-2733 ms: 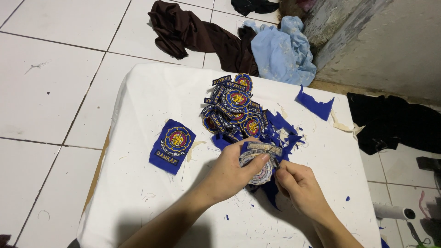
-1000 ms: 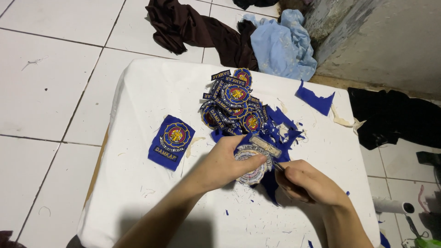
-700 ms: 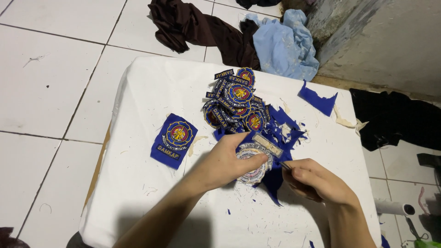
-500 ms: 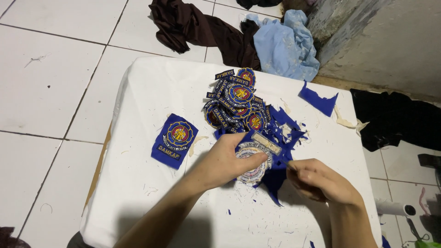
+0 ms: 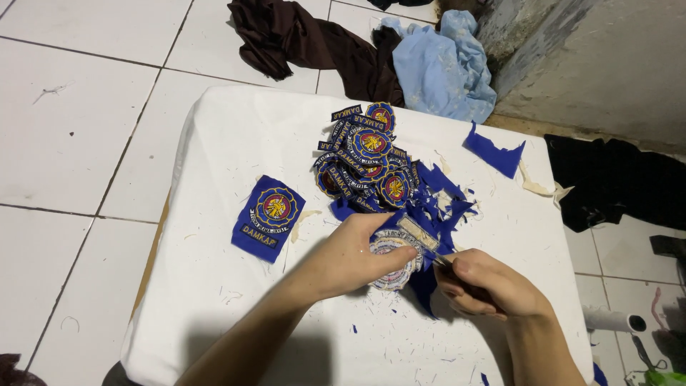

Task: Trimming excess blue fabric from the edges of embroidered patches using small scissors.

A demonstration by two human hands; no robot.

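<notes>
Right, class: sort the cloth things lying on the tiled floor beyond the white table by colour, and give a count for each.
Dark brown cloth: 1
Light blue cloth: 1
Black cloth: 1
Total: 3

Light bright, hard, from above and behind the viewer. White table (image 5: 214, 143) near glare beyond left hand (image 5: 354, 254). Dark shadow of the head below the forearms. Right hand (image 5: 486, 282) slightly blurred. Floor tile lines bend toward the frame edges.
</notes>
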